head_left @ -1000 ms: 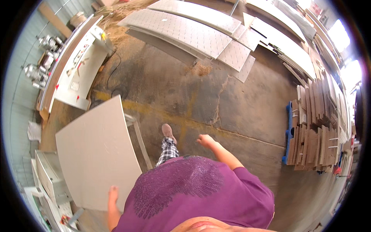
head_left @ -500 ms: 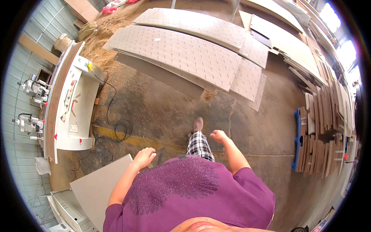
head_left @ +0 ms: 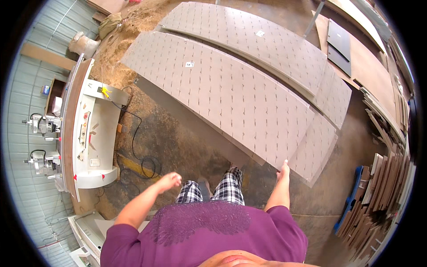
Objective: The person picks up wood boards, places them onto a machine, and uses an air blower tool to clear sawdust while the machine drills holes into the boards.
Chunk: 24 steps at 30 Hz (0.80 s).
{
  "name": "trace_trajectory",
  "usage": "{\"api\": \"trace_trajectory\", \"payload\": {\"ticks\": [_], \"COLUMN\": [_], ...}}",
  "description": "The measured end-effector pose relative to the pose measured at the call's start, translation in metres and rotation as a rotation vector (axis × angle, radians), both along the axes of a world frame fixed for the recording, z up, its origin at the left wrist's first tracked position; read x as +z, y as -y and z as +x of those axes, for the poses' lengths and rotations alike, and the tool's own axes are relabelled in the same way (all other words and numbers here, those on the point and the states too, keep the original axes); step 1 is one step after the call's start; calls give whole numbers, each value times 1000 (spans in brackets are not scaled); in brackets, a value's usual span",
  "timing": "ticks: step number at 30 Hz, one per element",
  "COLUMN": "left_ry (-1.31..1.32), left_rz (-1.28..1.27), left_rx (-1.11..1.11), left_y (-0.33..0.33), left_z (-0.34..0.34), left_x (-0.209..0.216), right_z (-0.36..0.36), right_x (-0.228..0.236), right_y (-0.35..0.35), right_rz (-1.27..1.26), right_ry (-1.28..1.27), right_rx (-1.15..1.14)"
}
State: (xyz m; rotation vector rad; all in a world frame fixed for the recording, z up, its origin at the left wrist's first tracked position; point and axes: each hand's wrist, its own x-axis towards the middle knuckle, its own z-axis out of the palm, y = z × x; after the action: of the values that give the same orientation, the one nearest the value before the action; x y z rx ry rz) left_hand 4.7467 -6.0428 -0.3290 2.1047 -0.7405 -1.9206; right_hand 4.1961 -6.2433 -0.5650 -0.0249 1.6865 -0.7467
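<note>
Here, pallet (head_left: 349,200): stacked boards (head_left: 381,196) aboard
Right hand (head_left: 283,171): at panel (head_left: 222,98) edge, grip unclear
Left hand (head_left: 169,181): loosely curled, midair
Floor (head_left: 258,187): coiled cable (head_left: 159,165) near machine (head_left: 105,133)

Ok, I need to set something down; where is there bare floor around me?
Mainly on your right: the floor between the patterned boards and the upright panels on the blue pallet. It's crowded on the left, where black cable loops beside the white machine.
</note>
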Motion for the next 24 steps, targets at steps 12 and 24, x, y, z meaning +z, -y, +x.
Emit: {"api": "trace_trajectory", "payload": {"ticks": [12, 24], "left_ry": [-33, 73], "left_rz": [61, -395], "left_rx": [927, 738], "left_y": [298, 280], "left_z": [92, 154], "left_x": [-143, 19], "right_z": [73, 135], "right_x": [137, 257], "right_y": [-76, -163], "right_rz": [90, 351], "right_ry": [127, -1095], "right_rx": [57, 515]}}
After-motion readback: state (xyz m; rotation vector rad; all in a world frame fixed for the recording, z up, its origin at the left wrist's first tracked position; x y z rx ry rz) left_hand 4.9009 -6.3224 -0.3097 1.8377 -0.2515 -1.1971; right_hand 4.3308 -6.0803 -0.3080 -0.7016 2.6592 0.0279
